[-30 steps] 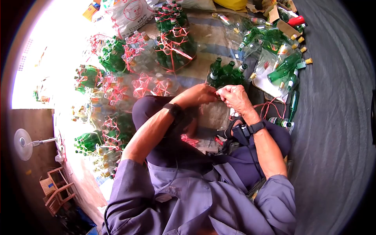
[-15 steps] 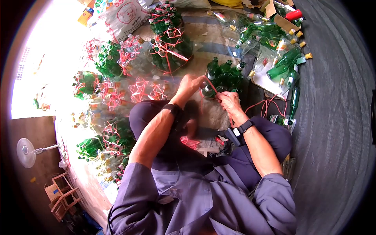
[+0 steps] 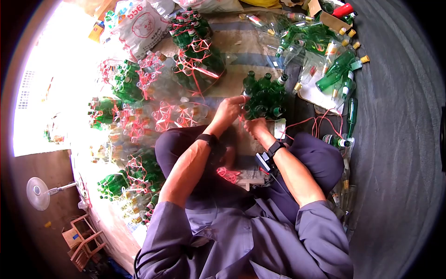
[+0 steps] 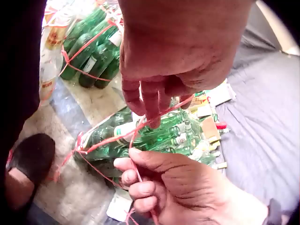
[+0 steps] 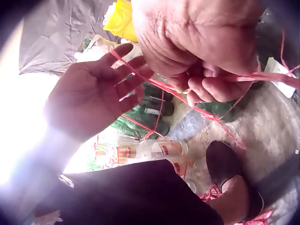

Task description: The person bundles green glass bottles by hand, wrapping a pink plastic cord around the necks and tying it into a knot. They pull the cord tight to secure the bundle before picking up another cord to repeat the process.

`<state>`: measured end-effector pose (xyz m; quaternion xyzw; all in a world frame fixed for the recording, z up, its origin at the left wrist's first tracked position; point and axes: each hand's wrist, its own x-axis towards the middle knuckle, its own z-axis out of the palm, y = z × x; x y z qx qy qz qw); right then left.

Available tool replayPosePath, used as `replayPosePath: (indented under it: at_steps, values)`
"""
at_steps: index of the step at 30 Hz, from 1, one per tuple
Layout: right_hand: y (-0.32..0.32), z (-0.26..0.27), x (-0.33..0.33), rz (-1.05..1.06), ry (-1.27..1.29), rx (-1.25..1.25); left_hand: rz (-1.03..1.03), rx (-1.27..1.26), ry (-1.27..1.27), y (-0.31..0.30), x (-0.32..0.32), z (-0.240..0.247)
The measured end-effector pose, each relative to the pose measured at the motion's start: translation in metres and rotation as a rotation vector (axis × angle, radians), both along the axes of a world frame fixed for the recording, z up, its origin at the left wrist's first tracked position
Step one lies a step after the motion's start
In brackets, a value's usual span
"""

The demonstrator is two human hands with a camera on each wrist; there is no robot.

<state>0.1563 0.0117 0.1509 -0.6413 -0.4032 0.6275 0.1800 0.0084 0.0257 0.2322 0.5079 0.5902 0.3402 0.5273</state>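
Observation:
A cluster of green glass bottles (image 3: pixel 265 88) stands upright in front of the crossed legs. Red plastic string (image 4: pixel 110 139) runs along and across these bottles. My left hand (image 3: pixel 227 112) is at the cluster's left side; its fingers are extended in the right wrist view, with the string passing across them. At the near side of the cluster, my right hand (image 3: pixel 256 127) pinches the string between thumb and fingers, as the left wrist view shows. From the right hand, a length of string (image 5: pixel 276 78) trails off to the side.
Bundles of bottles tied with red string (image 3: pixel 197 65) stand to the left. Loose bottles (image 3: pixel 337 69) lie in a pile at the far right. A printed white sack (image 3: pixel 139 30) is at the back, and a fan (image 3: pixel 38 193) stands at the left.
The hands were together over the near bottles, then drew apart with string stretched between them. Now the right hand has come down and left, to the cluster's near side.

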Motion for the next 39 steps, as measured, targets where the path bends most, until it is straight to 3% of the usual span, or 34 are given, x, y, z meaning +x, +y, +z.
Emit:
replayPosePath:
  at_steps: [1,3,7,10,12,14,16,19,20,22,26,31,32,34,39]
  values:
    - [-0.001,-0.003,0.000,-0.031,0.080,-0.010,-0.003,-0.002,0.000,0.002,0.001,-0.007]
    - [-0.003,-0.009,0.001,-0.035,0.104,-0.037,-0.096,0.097,0.490,0.005,0.007,-0.017]
    - [-0.008,-0.025,0.001,-0.029,0.096,-0.015,-0.102,0.217,0.576,0.008,0.015,-0.023]
    - [-0.015,-0.025,0.005,-0.086,0.086,0.026,-0.129,0.126,0.614,0.015,0.019,-0.024]
    - [-0.019,-0.072,0.012,0.002,0.135,0.098,-0.135,0.150,0.645,0.019,0.021,-0.026]
    - [-0.021,-0.072,0.018,0.090,0.185,0.172,-0.141,0.176,0.676,0.020,0.024,-0.025]
    - [-0.021,-0.012,0.021,0.011,0.036,-0.024,-0.157,0.152,0.766,0.022,0.028,-0.020]
    - [-0.022,-0.004,0.030,0.051,0.007,0.042,-0.174,0.146,0.824,0.027,0.033,-0.018]
    - [-0.023,-0.023,0.033,0.045,0.009,0.039,-0.174,0.112,0.852,0.030,0.034,-0.019]
    - [-0.028,-0.080,0.038,0.498,-0.223,0.638,-0.163,0.094,0.873,0.032,0.036,-0.019]
    - [-0.031,-0.039,0.046,0.406,-0.123,0.602,-0.088,0.105,0.849,0.036,0.033,-0.037]
    - [-0.032,-0.034,0.047,0.578,-0.254,0.756,-0.028,-0.021,0.807,0.041,0.027,-0.058]
    - [-0.033,-0.038,0.046,0.574,-0.254,0.753,-0.040,-0.064,0.767,0.042,0.026,-0.060]
    - [-0.033,-0.022,0.040,0.181,-0.221,-0.012,-0.035,-0.105,0.715,0.045,0.024,-0.067]
    - [-0.041,-0.008,0.033,0.349,-0.061,0.031,-0.111,-0.030,0.650,0.048,0.025,-0.074]
